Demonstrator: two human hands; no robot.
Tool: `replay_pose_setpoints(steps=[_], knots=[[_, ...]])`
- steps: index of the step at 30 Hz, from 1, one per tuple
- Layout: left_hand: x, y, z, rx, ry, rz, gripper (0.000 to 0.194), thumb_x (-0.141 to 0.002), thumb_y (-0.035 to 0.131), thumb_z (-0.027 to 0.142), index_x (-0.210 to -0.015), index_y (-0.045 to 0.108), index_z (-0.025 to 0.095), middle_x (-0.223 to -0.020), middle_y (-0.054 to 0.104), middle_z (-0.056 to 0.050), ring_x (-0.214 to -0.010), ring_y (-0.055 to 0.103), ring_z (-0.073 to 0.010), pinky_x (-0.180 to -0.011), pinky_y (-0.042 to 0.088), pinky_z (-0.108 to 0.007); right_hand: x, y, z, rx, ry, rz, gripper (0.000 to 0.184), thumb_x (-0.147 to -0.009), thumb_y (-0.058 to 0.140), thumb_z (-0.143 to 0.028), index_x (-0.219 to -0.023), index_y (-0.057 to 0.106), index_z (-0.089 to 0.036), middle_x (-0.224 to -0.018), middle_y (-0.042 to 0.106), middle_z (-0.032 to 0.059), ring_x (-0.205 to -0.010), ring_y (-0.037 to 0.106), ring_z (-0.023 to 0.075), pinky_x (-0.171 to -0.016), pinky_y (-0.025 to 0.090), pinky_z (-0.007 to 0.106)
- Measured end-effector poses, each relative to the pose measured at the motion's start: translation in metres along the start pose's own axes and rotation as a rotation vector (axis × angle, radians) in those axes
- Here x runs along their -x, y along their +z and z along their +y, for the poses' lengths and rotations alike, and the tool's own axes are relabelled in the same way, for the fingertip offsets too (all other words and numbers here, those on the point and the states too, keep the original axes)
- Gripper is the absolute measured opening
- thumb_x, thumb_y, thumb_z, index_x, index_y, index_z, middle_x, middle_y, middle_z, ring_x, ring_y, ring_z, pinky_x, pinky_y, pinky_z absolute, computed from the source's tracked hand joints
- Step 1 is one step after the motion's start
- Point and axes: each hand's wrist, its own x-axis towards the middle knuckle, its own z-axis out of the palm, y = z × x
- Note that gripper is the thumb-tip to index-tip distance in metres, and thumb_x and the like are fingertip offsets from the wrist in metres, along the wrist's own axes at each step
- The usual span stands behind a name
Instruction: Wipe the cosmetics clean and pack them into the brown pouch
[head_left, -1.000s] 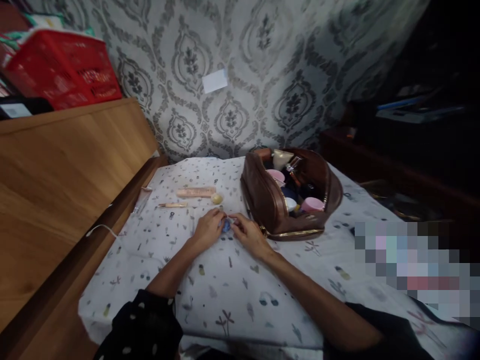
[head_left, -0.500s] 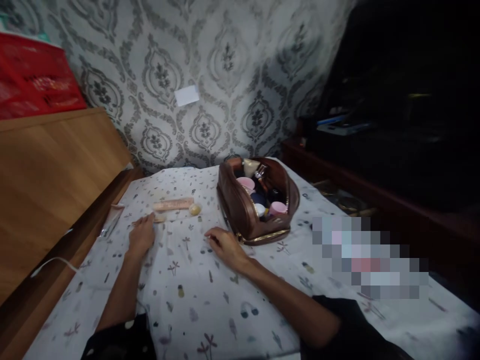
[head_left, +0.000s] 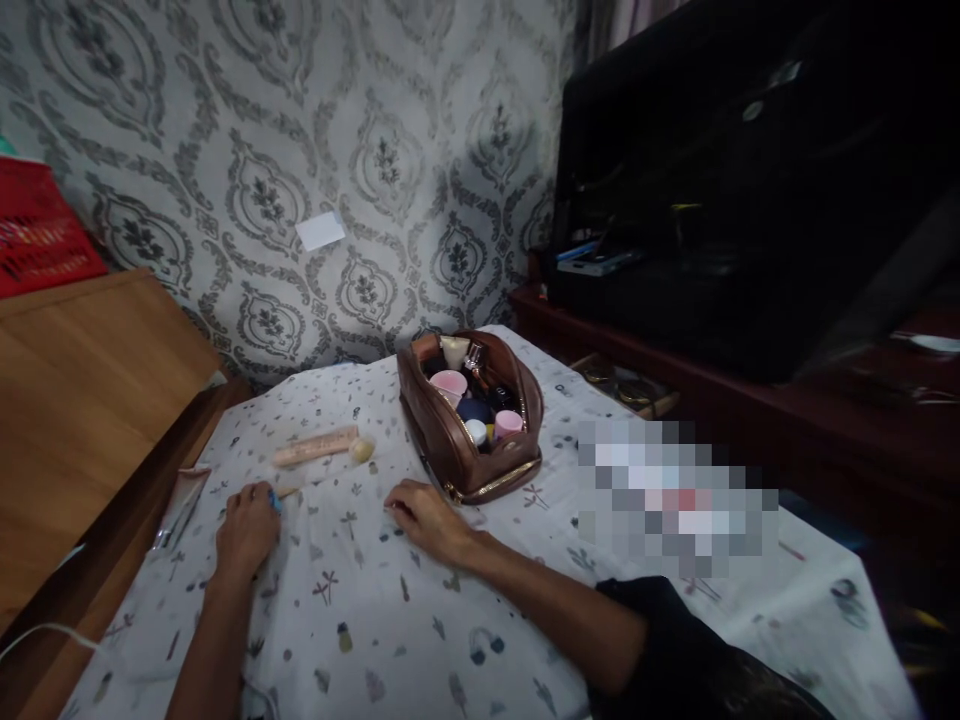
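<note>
My left hand (head_left: pixel 247 525) rests low over the sheet at the left, fingers curled round a small blue object (head_left: pixel 275 498) that shows at its fingertips; its kind is unclear. Just past it lies a slim beige stick (head_left: pixel 289 490), partly hidden by the fingers. Behind that is a peach tube (head_left: pixel 315 447) with a round yellowish item (head_left: pixel 361 450) at its right end. My right hand (head_left: pixel 427 518) lies on the sheet with bent, closed fingers, in front of a brown zip bag (head_left: pixel 469 465). Whatever those fingers hold, if anything, cannot be made out.
The open bag contains pink jars (head_left: pixel 509 425), a white-capped item (head_left: pixel 476 432) and a cream tube (head_left: pixel 454 351). A clear and pinkish tube (head_left: pixel 180 510) lies by the wooden board (head_left: pixel 90 400) at left. A blurred-out patch covers something at right.
My hands, earlier together around the blue object, have parted; the left carried it leftward to the beige stick. The right stays near the bag. The view has turned right.
</note>
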Motion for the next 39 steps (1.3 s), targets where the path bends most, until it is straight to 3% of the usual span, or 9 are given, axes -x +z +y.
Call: replay_pose_setpoints(steps=[7, 13, 22, 27, 32, 36, 39], knots=[[0.002, -0.011, 0.002, -0.031, 0.036, 0.014, 0.036, -0.093, 0.035, 0.021, -0.12, 0.059, 0.014, -0.119, 0.063, -0.016, -0.113, 0.056, -0.0331, -0.085, 0.05, -0.043, 0.0, -0.004, -0.005, 0.025, 0.006, -0.03, 0.02, -0.085, 0.053, -0.008, -0.09, 0.071, -0.015, -0.089, 0.07, 0.0063, -0.081, 0.063, 0.0155, -0.077, 0.047, 0.024], [0.003, -0.015, 0.006, 0.021, -0.031, 0.018, 0.038, -0.095, 0.035, 0.032, -0.113, 0.063, 0.015, -0.111, 0.066, -0.018, -0.106, 0.062, -0.0342, -0.08, 0.05, -0.042, 0.0, -0.005, -0.007, 0.06, -0.008, -0.055, 0.022, -0.085, 0.052, -0.008, -0.093, 0.071, -0.014, -0.093, 0.071, 0.0081, -0.084, 0.065, 0.0169, -0.08, 0.048, 0.025], [0.015, -0.034, 0.026, 0.058, -0.013, -0.108, 0.02, -0.092, 0.037, 0.033, -0.097, 0.054, 0.023, -0.099, 0.073, -0.011, -0.091, 0.069, -0.0302, -0.064, 0.043, -0.034, 0.002, -0.005, -0.008, 0.109, -0.018, -0.082, 0.021, -0.087, 0.053, -0.011, -0.098, 0.071, -0.015, -0.097, 0.07, 0.0084, -0.085, 0.066, 0.0175, -0.08, 0.047, 0.026], [0.025, -0.03, 0.061, 0.371, 0.165, -0.065, 0.017, -0.087, 0.042, 0.038, -0.09, 0.053, 0.025, -0.072, 0.067, 0.0, -0.075, 0.066, -0.0238, -0.066, 0.043, -0.03, 0.007, -0.01, -0.017, 0.16, -0.055, -0.097, 0.025, -0.091, 0.06, -0.028, -0.112, 0.067, -0.017, -0.104, 0.066, 0.0068, -0.082, 0.064, 0.0167, -0.076, 0.048, 0.027], [0.038, -0.021, 0.095, 0.858, 0.345, -0.106, 0.024, -0.079, 0.046, 0.045, -0.082, 0.055, 0.023, -0.074, 0.064, -0.001, -0.074, 0.063, -0.0214, -0.068, 0.046, -0.03, 0.009, -0.015, -0.025, 0.235, -0.091, -0.148, 0.045, -0.089, 0.062, -0.048, -0.121, 0.059, -0.016, -0.111, 0.061, 0.0101, -0.099, 0.061, 0.024, -0.079, 0.049, 0.033], [0.049, -0.02, 0.106, 1.212, 0.241, -0.284, 0.03, -0.075, 0.055, 0.049, -0.087, 0.055, 0.022, -0.072, 0.061, 0.003, -0.067, 0.059, -0.0174, -0.062, 0.046, -0.026, 0.007, -0.017, -0.023, 0.211, -0.097, -0.153, 0.056, -0.083, 0.068, -0.052, -0.124, 0.054, -0.016, -0.115, 0.059, 0.0114, -0.109, 0.055, 0.0283, -0.085, 0.049, 0.038], [0.049, -0.021, 0.107, 1.31, 0.179, -0.321, 0.032, -0.073, 0.06, 0.049, -0.09, 0.056, 0.022, -0.071, 0.061, 0.004, -0.066, 0.058, -0.0162, -0.06, 0.045, -0.024, 0.005, -0.017, -0.016, 0.205, -0.106, -0.152, 0.059, -0.079, 0.075, -0.04, -0.13, 0.05, -0.02, -0.116, 0.057, 0.0096, -0.111, 0.054, 0.0284, -0.087, 0.048, 0.039]])
